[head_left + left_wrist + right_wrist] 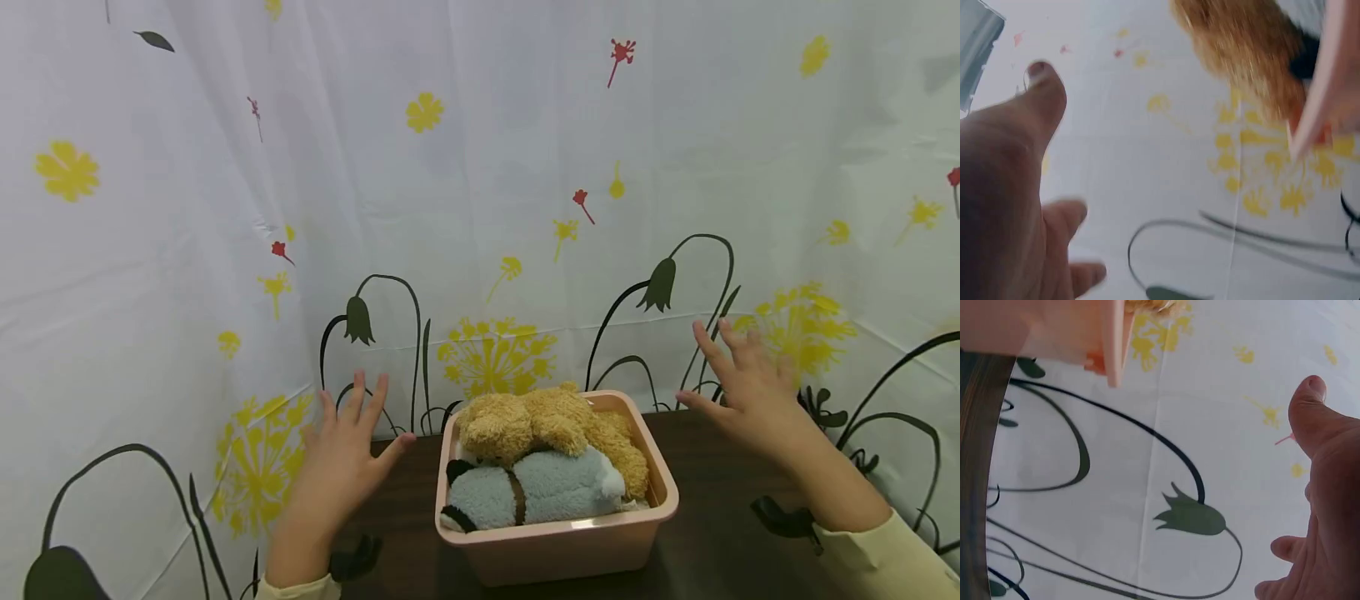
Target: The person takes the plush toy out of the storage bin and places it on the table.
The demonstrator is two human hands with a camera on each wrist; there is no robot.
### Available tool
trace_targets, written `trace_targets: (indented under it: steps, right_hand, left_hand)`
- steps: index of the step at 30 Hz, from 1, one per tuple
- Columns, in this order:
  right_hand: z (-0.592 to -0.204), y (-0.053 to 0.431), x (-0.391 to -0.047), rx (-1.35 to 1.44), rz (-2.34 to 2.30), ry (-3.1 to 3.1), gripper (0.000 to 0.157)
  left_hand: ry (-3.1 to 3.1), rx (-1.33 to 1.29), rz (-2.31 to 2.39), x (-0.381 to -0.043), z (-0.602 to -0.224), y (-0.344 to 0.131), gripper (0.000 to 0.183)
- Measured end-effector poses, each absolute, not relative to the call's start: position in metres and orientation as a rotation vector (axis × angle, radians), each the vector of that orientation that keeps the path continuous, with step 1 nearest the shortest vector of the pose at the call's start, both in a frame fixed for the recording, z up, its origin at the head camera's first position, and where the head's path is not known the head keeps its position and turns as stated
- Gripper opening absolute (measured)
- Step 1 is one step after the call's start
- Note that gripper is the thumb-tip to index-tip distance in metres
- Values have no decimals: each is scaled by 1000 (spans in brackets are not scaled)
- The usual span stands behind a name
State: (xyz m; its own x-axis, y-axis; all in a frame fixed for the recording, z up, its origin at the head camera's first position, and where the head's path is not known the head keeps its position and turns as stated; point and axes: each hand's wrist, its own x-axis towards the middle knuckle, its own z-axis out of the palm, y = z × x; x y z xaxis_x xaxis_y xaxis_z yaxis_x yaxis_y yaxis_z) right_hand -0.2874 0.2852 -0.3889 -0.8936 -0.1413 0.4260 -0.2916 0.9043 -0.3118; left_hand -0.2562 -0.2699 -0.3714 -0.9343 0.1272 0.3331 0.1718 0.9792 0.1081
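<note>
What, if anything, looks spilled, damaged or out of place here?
Nothing stands out: the pink bin stands upright on the dark table, the grey plush and golden plush lie in it, and no spill or damage shows.

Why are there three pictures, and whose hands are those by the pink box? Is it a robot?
No, they're a person's own left hand and right hand. The widest picture comes from a camera on the person's head. The other two come from wrist cameras, one per hand, so things look tipped sideways. On the dark table stands the pink box, with golden fluffy plush and a grey-blue soft toy inside. Behind hangs a white flowery cloth. The hands are on either side of the box, not touching it and holding nothing.
</note>
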Motion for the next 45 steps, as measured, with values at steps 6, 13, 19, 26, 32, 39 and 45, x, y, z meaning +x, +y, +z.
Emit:
trace_targets:
  steps: [6, 13, 19, 26, 32, 39, 45]
  right_hand:
    - [-385, 275, -283, 441, 656, -2587, 107]
    - [-387, 265, -278, 544, 796, -2516, 104]
    - [-385, 260, -271, 527, 954, -2569, 98]
    - [-380, 256, -269, 490, 985, -2590, 97]
    - [-376, 242, -268, 588, 1015, -2518, 95]
    - [-362, 198, -260, 609, 1140, -2515, 94]
    - [-358, 155, -261, 682, 1261, -2524, 90]
  left_hand:
    - [-2730, -219, -569, -250, -372, -254, 103]
    - [-2711, -63, -1133, -247, -395, -235, 83]
    - [-2799, -100, -1297, -256, -422, -231, 85]
    - [-2930, -377, -1380, -267, -442, -233, 93]
    - [-2979, -544, -1412, -268, -451, -234, 107]
    - [-3034, -780, -1372, -272, -452, -243, 134]
    - [-3124, -888, -1411, -271, -458, -245, 145]
